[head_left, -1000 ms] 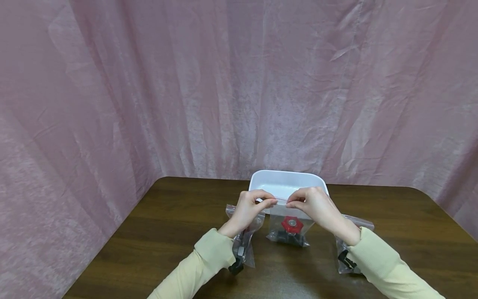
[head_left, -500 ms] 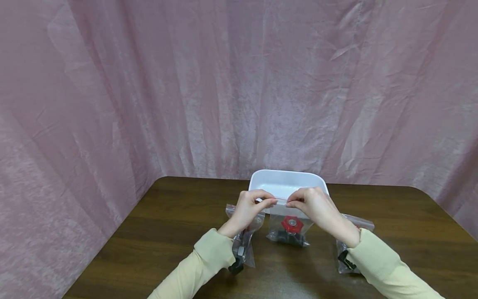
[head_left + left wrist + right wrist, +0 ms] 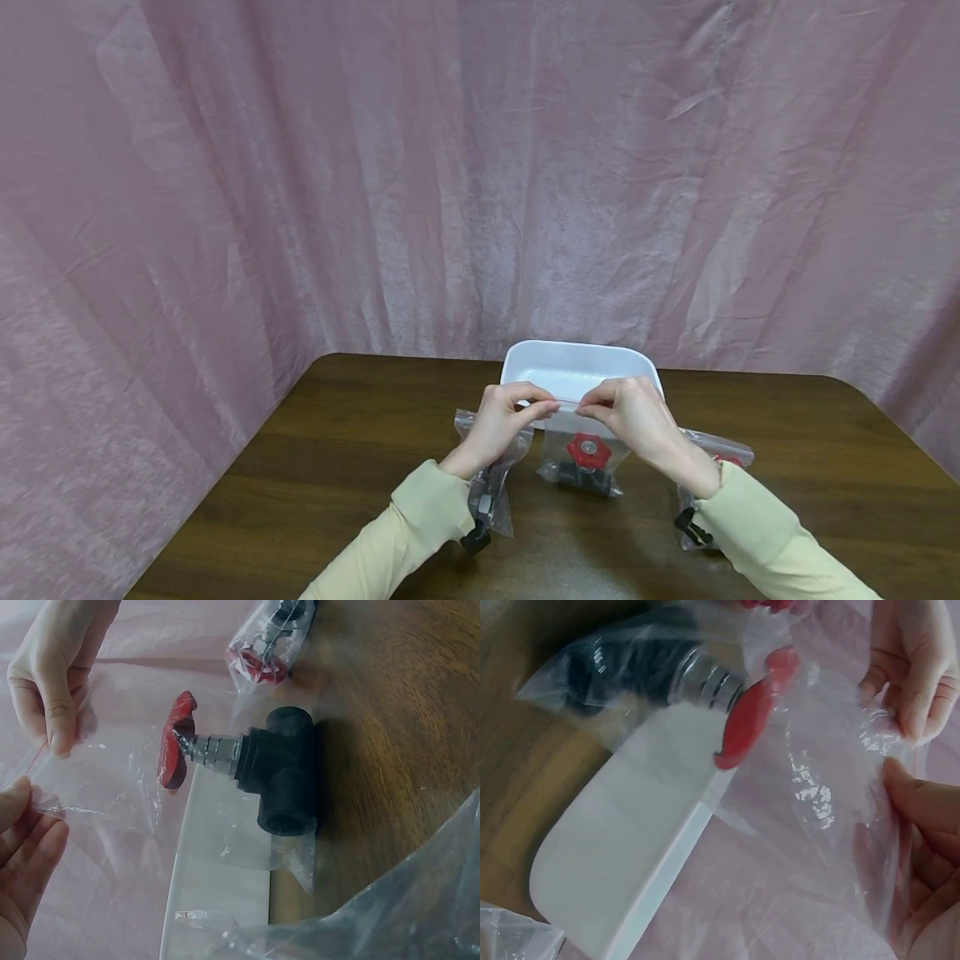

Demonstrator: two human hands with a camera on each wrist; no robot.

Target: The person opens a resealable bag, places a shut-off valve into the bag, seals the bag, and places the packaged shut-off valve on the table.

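A clear zip bag (image 3: 555,454) hangs upright between my hands, its bottom at the table. In it sits a black valve (image 3: 289,772) with a metal stem and a red handwheel (image 3: 588,450). My left hand (image 3: 498,421) pinches the bag's top edge between thumb and fingers. Close beside it, my right hand (image 3: 637,417) pinches the same edge, with a small gap between the two sets of fingertips. The left wrist view shows a thin red zip line (image 3: 34,759) between the fingers.
A white tray (image 3: 577,354) stands right behind the bag. Another clear bag (image 3: 502,492) lies under my left wrist. A third clear bag (image 3: 720,447) with a red part lies by my right wrist. All rest on a brown wooden table (image 3: 337,467) before a pink curtain (image 3: 450,167).
Both hands keep their pinch on the bag's top edge. My right forearm has shifted slightly, and more of the red part in the bag beside it shows.
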